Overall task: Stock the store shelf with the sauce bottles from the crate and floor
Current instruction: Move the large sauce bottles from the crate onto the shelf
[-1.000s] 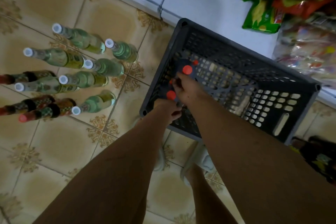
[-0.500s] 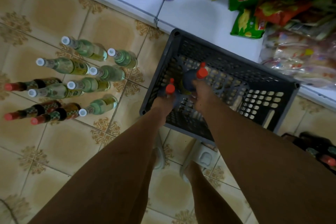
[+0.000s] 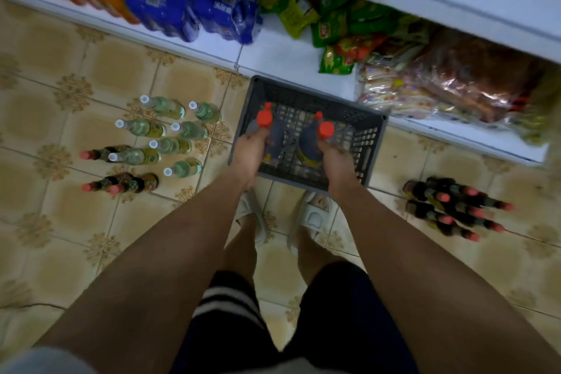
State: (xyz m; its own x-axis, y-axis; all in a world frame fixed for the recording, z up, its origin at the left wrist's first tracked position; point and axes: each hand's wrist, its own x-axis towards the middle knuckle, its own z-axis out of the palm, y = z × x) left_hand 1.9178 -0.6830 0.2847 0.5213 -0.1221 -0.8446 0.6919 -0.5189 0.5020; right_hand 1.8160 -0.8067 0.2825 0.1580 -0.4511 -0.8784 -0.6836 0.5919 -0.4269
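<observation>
A dark grey plastic crate (image 3: 372,143) stands on the tiled floor against the low white shelf (image 3: 282,61). My left hand (image 3: 247,152) is shut on dark sauce bottles with red caps (image 3: 264,120), held above the crate's left side. My right hand (image 3: 335,158) grips more red-capped dark bottles (image 3: 325,130) over the crate's middle. Each hand seems to hold two bottles. The crate's floor looks otherwise bare.
Several clear bottles with white caps (image 3: 179,130) and dark red-capped ones (image 3: 121,184) stand on the floor to the left. Another cluster of dark bottles (image 3: 455,209) stands at the right. Blue packs (image 3: 224,12) and snack bags (image 3: 334,27) fill the shelf. My sandalled feet (image 3: 312,215) stand just before the crate.
Both hands have lifted red-capped bottles up out of the crate and moved apart. The view has pulled back and up, showing more of the shelf and the bottles at the right.
</observation>
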